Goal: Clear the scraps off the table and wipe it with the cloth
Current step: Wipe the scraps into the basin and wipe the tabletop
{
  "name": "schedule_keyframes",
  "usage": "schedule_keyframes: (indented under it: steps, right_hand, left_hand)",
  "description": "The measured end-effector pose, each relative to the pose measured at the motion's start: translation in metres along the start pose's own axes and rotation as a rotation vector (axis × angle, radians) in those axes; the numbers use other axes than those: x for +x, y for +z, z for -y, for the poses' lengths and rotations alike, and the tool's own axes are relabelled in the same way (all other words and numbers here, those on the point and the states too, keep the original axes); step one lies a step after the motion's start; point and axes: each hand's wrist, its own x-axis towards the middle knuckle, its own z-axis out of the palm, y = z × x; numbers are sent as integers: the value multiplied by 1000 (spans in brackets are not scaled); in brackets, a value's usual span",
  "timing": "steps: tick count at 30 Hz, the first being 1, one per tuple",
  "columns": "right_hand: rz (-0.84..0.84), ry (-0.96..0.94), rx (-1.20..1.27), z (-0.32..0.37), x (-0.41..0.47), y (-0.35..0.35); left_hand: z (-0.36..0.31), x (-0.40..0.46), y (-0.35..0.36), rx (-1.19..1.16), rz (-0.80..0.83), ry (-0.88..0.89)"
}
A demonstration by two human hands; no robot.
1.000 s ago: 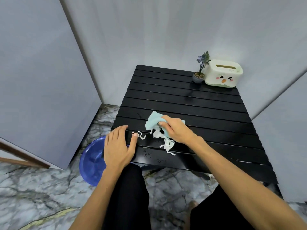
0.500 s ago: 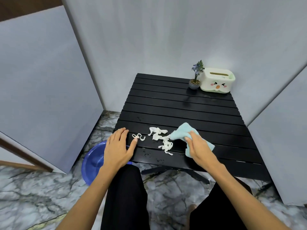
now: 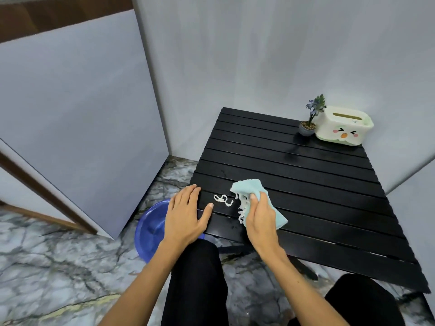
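Note:
A light blue cloth (image 3: 247, 188) lies on the black slatted table (image 3: 306, 180) near its front left corner. My right hand (image 3: 260, 216) presses down on the cloth and grips it. White stringy scraps (image 3: 223, 199) lie on the slats between my hands; more white scraps (image 3: 242, 208) bunch against the cloth's left edge, partly under it. My left hand (image 3: 186, 212) rests flat at the table's left edge, fingers apart, thumb pointing toward the scraps, holding nothing.
A blue plastic basin (image 3: 150, 229) stands on the marble floor under the table's left front corner, below my left hand. At the far right of the table stand a small potted plant (image 3: 309, 121) and a white tissue box (image 3: 343, 125). Grey walls close in on both sides.
My right hand has swept the cloth leftward, pushing the larger scraps toward my left hand. The left hand has stayed at the table edge. The view has shifted left.

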Motion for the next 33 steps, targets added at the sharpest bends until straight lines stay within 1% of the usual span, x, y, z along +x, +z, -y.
schedule_keyframes:
  steps: [3,6,10,16,21,26,28,31,33]
  right_hand:
    - [13,-40,8,15,5,29]
    - [27,-76,7,27,9,53]
    - [45,-121,15,45,14,80]
    - [93,-160,31,69,23,122]
    - [157,-175,9,85,34,149]
    - [195,-219,0,97,42,167]
    - [237,-246,14,103,43,167]
    - [281,-258,71,106,41,163]
    - [285,-227,124,106,38,153]
  left_hand:
    - [17,2,-2,-85,10,-16]
    - [37,0,-5,-105,23,-2]
    - [70,-3,-8,-134,28,-69]
    - [109,3,-16,-75,12,-197]
    - [141,13,-16,-12,35,-221]
    - [159,18,-8,45,93,-239]
    - [161,18,-4,49,123,-258]
    - [159,14,0,70,175,-281]
    - [157,13,0,78,206,-285]
